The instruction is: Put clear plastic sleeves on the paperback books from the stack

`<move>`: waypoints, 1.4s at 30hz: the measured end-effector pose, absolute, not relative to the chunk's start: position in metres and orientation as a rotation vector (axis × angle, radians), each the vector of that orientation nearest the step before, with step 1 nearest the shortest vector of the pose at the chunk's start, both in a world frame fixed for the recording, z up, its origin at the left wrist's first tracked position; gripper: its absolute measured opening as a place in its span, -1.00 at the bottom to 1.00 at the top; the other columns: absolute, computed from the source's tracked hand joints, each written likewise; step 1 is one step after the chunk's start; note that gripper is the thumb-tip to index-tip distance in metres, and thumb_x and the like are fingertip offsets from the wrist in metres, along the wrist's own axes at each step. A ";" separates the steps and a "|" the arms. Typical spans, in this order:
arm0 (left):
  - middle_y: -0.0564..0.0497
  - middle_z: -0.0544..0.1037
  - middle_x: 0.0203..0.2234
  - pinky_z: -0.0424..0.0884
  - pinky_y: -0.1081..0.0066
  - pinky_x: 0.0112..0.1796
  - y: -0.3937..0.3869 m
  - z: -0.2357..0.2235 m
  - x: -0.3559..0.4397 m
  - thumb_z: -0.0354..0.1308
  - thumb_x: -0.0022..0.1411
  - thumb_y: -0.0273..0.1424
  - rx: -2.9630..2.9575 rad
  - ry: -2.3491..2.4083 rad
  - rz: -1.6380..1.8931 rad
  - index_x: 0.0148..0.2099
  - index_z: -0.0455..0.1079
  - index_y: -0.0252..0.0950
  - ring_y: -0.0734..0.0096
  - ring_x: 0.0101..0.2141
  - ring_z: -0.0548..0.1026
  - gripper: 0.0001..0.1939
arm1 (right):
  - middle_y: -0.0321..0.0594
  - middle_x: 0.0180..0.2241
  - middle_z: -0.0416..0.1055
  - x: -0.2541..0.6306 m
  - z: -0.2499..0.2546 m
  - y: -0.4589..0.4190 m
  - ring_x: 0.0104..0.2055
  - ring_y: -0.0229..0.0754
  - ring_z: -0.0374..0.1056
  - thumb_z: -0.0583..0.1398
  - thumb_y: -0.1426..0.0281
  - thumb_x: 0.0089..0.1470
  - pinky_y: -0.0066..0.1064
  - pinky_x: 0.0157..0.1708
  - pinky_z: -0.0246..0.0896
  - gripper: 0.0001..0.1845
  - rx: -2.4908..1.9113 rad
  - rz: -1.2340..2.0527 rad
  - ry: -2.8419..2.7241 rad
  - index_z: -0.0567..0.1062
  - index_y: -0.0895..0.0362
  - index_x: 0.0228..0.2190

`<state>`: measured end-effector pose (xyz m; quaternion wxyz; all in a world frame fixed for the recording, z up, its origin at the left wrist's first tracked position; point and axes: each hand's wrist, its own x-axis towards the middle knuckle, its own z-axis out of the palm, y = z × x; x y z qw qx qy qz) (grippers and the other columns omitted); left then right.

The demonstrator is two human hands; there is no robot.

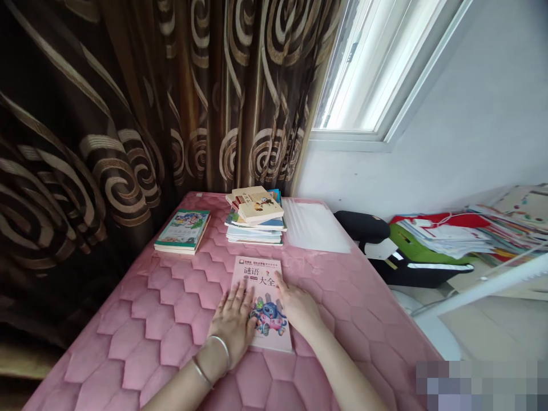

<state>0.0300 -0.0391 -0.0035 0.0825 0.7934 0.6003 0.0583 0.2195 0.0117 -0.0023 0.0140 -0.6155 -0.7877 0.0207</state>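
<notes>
A pink paperback book [268, 337] with a blue cartoon figure on its cover lies flat on the pink quilted surface [171, 337]. Across the book's left edge rests my left hand [233, 317], palm down, its fingers spread and stretched out. Bangles circle that wrist. My right hand [297, 305] lies along the book's right edge, with the index finger extended onto the cover near the printed title; its other fingers are partly hidden beneath the hand. The book appears closed, and neither hand wraps around it.
Beyond the book stands a stack of books [256, 220], the top ones askew. Green-edged books [183, 230] lie at the left edge, and translucent plastic sheets [317, 225] at the back right. A patterned curtain [240, 103] hangs behind. Piled papers [445, 234] sit off to the right.
</notes>
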 end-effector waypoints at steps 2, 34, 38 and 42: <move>-0.03 -0.16 0.33 -0.04 0.11 0.22 -0.041 -0.002 0.021 -0.18 0.31 -0.30 2.305 1.863 0.148 0.36 -0.18 -0.20 0.18 0.29 -0.12 -0.40 | 0.01 -0.19 0.51 0.219 -0.003 0.012 -0.18 -0.09 0.44 -0.12 0.44 0.24 -0.37 -0.24 0.23 -0.47 -1.911 0.051 -2.449 0.07 0.19 0.23; -0.20 0.52 -0.16 0.43 0.47 -0.27 0.000 0.009 0.042 -0.09 0.22 -0.65 1.901 2.041 0.206 0.23 0.00 -0.32 0.35 -0.22 0.56 -0.46 | -0.01 0.31 -0.17 0.169 -0.020 -0.026 0.34 0.01 -0.30 -0.15 0.14 0.26 -0.06 0.27 -0.23 -0.37 -1.560 -0.027 -2.438 0.09 0.24 0.23; -0.21 0.45 -0.09 0.45 0.41 -0.29 -0.002 0.016 0.044 0.03 0.20 -0.54 1.896 2.021 0.050 0.29 -0.05 -0.20 0.27 -0.22 0.56 -0.36 | 0.05 0.31 -0.23 0.184 -0.023 -0.022 0.35 -0.02 -0.33 -0.17 0.06 0.23 -0.10 0.26 -0.19 -0.26 -1.640 0.007 -2.410 0.02 0.32 0.24; -0.24 0.41 -0.08 0.47 0.27 -0.31 -0.003 0.020 0.046 -0.06 0.28 -0.42 1.883 2.031 0.038 0.29 -0.03 -0.14 0.15 -0.23 0.57 -0.45 | 0.09 0.30 -0.24 0.198 -0.024 -0.021 0.34 -0.01 -0.29 -0.20 0.02 0.22 -0.12 0.26 -0.19 -0.21 -1.850 0.091 -2.340 0.01 0.38 0.23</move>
